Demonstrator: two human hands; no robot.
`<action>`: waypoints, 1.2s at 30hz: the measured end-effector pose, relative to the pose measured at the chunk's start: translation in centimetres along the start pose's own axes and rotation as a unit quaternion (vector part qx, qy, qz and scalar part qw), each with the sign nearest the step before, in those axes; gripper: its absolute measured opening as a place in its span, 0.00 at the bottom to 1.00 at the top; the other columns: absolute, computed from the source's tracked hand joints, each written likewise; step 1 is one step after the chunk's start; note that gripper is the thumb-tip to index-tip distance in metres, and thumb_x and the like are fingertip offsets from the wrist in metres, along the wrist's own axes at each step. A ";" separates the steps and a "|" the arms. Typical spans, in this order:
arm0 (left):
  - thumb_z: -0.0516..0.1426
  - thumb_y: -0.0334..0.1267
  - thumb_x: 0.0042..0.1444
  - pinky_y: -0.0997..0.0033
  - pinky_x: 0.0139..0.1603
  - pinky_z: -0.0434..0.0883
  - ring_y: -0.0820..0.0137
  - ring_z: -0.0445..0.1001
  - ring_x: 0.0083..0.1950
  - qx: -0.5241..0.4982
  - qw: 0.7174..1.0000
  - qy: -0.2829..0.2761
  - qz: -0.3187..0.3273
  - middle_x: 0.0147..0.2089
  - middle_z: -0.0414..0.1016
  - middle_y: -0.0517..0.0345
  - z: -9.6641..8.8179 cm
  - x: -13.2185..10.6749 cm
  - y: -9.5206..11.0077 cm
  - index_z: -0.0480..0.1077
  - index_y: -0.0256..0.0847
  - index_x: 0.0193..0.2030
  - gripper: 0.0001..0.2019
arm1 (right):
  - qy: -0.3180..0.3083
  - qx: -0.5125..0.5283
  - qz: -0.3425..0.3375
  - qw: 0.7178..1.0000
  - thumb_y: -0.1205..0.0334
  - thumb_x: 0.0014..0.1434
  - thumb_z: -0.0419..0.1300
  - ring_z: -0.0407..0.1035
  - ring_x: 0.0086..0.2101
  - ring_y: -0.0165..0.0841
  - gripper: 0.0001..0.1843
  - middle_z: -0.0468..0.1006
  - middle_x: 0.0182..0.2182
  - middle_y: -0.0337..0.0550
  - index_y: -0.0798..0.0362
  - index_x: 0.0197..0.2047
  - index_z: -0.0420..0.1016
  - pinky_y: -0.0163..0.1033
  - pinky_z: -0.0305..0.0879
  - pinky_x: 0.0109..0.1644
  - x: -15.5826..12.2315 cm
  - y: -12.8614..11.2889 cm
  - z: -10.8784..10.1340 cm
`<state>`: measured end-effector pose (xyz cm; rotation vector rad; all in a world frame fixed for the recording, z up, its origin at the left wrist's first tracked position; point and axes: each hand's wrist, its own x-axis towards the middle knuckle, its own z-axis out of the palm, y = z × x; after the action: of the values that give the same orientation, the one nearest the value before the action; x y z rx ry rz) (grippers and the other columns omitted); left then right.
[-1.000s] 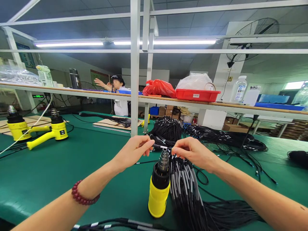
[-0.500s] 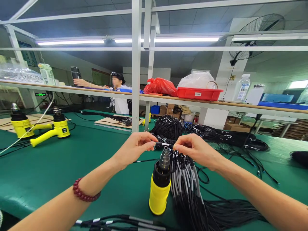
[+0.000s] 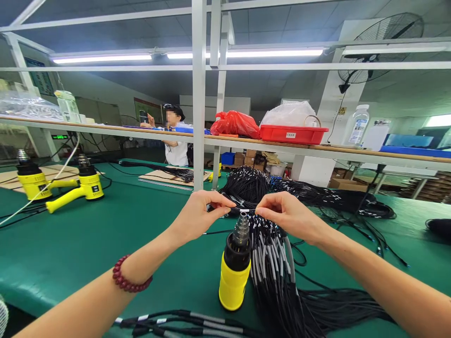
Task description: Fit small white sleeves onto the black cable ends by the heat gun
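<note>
Between my two hands a black cable (image 3: pixel 244 211) with a white label is stretched level, just above the metal nozzle of an upright yellow heat gun (image 3: pixel 234 281). My left hand (image 3: pixel 202 213) pinches the cable on the left of the label with thumb and forefinger. On the other side, my right hand (image 3: pixel 287 216) pinches it the same way. Right of the heat gun lies a thick bundle of black cables (image 3: pixel 278 281) with grey sleeves. More black cables with white labels (image 3: pixel 183 321) lie along the near edge.
Two more yellow heat guns (image 3: pixel 92 185) stand at the left of the green table (image 3: pixel 105 239). Coiled black cables (image 3: pixel 246 184) are heaped beyond my hands. A white post (image 3: pixel 199 94) and a shelf with a red tray (image 3: pixel 294 135) cross ahead. A co-worker (image 3: pixel 177 152) is behind the shelf.
My left hand has shifted slightly right along the cable, closer to my right hand. The co-worker has drawn an outstretched arm, with a dark cylindrical object, in toward the body.
</note>
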<state>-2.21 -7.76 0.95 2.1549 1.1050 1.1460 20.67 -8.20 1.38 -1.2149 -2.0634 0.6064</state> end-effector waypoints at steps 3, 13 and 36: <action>0.57 0.38 0.57 0.72 0.34 0.64 0.72 0.69 0.33 0.014 1.000 -0.010 0.003 0.32 0.78 0.59 0.0 -0.1 0.1 0.78 0.40 0.38 0.09 | 0.003 0.018 -0.009 1.000 0.56 0.57 0.58 0.58 0.24 0.27 0.11 0.69 0.23 0.36 0.55 0.31 0.75 0.34 0.51 0.27 0.0 0.2 -0.1; 0.54 0.45 0.60 0.74 0.30 0.61 0.73 0.66 0.30 0.050 0.997 -0.065 -0.012 0.28 0.72 0.61 -0.3 -0.5 0.3 0.72 0.38 0.32 0.14 | -0.046 0.016 0.009 0.999 0.51 0.63 0.52 0.61 0.23 0.28 0.20 0.69 0.20 0.37 0.54 0.25 0.72 0.34 0.54 0.26 -0.2 0.2 -0.1; 0.45 0.48 0.65 0.74 0.29 0.60 0.73 0.64 0.27 0.050 0.998 -0.040 -0.004 0.22 0.66 0.64 -0.1 0.1 -0.3 0.65 0.39 0.27 0.20 | -0.034 0.055 0.023 0.998 0.46 0.63 0.50 0.53 0.18 0.25 0.24 0.62 0.15 0.33 0.53 0.23 0.66 0.33 0.48 0.22 0.1 -0.1 0.7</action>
<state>-2.41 -7.51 0.88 2.2506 1.1567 1.0107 20.12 -8.22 0.99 -1.1969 -2.0335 0.7812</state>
